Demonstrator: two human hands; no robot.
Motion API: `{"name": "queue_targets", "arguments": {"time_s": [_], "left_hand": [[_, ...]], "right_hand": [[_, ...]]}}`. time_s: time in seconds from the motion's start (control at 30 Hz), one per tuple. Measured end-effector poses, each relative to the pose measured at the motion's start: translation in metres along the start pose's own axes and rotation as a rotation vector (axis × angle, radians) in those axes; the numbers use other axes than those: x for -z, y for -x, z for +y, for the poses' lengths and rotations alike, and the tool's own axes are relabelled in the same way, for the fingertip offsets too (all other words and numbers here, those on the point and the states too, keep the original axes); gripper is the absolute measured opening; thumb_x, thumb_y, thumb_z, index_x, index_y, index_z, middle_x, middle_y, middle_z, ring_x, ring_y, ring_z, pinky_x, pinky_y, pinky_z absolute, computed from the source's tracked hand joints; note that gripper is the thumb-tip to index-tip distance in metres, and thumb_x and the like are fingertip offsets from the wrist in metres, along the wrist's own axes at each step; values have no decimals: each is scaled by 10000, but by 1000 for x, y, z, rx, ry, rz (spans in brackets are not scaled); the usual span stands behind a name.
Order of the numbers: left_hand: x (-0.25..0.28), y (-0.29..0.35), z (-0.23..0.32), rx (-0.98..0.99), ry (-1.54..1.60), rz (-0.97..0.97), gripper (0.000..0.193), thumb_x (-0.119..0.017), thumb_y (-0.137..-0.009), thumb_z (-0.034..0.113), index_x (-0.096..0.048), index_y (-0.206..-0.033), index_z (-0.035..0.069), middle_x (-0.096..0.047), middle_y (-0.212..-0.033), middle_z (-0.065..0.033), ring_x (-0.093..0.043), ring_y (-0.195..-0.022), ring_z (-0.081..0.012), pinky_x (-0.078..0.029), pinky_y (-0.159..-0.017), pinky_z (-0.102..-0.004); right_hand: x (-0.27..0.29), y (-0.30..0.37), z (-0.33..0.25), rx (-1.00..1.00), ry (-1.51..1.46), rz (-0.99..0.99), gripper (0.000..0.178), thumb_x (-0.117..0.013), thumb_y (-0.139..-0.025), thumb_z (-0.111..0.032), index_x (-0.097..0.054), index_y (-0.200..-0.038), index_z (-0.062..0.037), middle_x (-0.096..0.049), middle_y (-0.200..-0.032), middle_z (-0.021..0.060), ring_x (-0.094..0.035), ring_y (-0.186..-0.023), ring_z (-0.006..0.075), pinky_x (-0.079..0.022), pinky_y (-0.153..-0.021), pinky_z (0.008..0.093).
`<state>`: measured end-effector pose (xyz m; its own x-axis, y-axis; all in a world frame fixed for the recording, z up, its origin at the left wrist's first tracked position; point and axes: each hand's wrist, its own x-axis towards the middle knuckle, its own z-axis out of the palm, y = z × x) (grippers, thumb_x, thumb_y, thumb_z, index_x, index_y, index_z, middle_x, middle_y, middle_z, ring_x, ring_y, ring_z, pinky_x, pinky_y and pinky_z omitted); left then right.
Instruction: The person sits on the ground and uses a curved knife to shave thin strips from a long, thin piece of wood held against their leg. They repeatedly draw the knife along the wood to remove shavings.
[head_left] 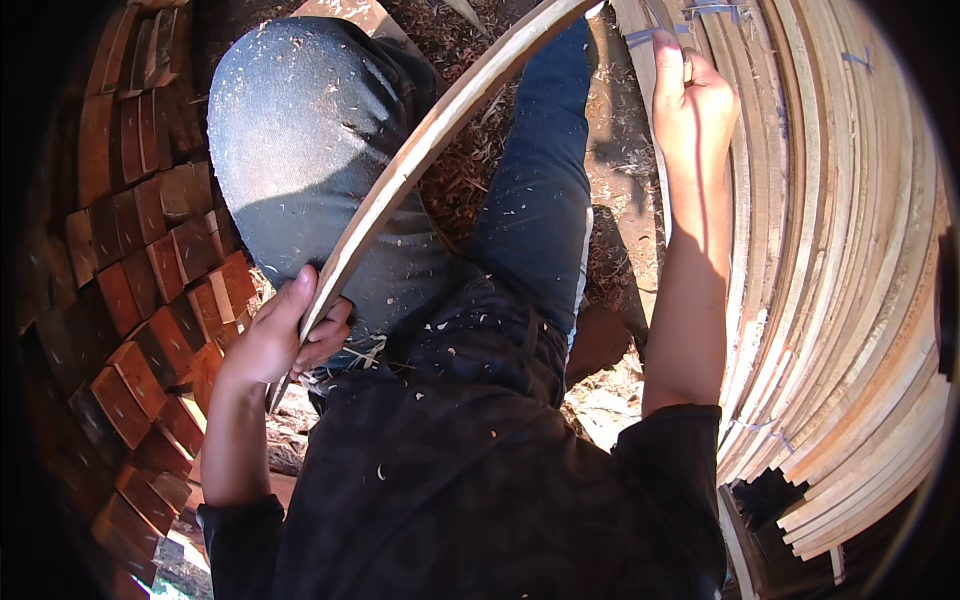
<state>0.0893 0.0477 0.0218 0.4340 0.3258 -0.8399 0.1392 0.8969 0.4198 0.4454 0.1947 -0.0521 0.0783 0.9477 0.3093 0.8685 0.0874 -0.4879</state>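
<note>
My left hand [290,330] is wrapped round the lower part of a long, narrow wooden strip [400,170]. The strip slants up across my thigh to the upper edge of the head view, where its far end runs out of sight. At the upper right, my right hand [697,100] is closed beside a big stack of pale wooden strips [830,200]. Its thumb points up, and something small and tan shows between thumb and fingers, too little of it to name. Purple ties [712,10] cross the strips near that hand.
Short reddish-brown wood blocks [150,290] are piled along my left side. My legs in jeans [300,150] spread ahead, dusted with wood chips. Shavings [480,150] cover the ground between them. The strip stack closely borders my right arm.
</note>
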Motion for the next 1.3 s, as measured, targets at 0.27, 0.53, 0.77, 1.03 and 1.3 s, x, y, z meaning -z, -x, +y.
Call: {"name": "queue_targets", "arguments": {"time_s": [0.27,0.53,0.77,1.03,1.3], "left_hand": [[3,-1,2,2,20,-20,688,-216,-890,718,-301,-557,123,-285,-428,27,-280,-343,-61,-204,-335,-222],[3,-1,3,-16,-2,-30,683,-217,-892,715,-291,-561,123,-293,-435,22,-274,-349,-61,-212,-342,-218],[5,-3,0,-20,12,-48,686,-220,-895,711,-302,-560,118,-308,-441,16,-272,-350,-64,-220,-343,-223],[3,0,2,-47,-69,9,678,-233,-911,685,-332,-586,98,-315,-461,12,-292,-368,-69,-225,-351,-232],[-8,2,-6,-45,-125,158,660,-311,-932,629,-456,-638,56,-368,-496,19,-326,-412,-71,-249,-407,-240]], "right_hand": [[0,32,-71,13,-181,-217,528,-706,-797,-421,-418,-545,-57,-398,-421,89,-428,-373,301,-380,-389,347],[5,-37,19,-146,29,-19,585,-557,-897,-491,-537,-593,9,-459,-474,118,-406,-444,160,-423,-495,335],[4,9,-51,123,-129,-168,438,-648,-872,-344,-526,-623,-5,-344,-443,63,-320,-413,117,-310,-406,272],[27,-62,34,-220,44,-101,619,-552,-905,-485,-481,-559,23,-380,-456,92,-350,-467,151,-369,-479,333],[24,-16,-10,-89,55,-216,538,-613,-857,-478,-589,-608,-1,-535,-494,154,-559,-434,286,-444,-463,351]]}}
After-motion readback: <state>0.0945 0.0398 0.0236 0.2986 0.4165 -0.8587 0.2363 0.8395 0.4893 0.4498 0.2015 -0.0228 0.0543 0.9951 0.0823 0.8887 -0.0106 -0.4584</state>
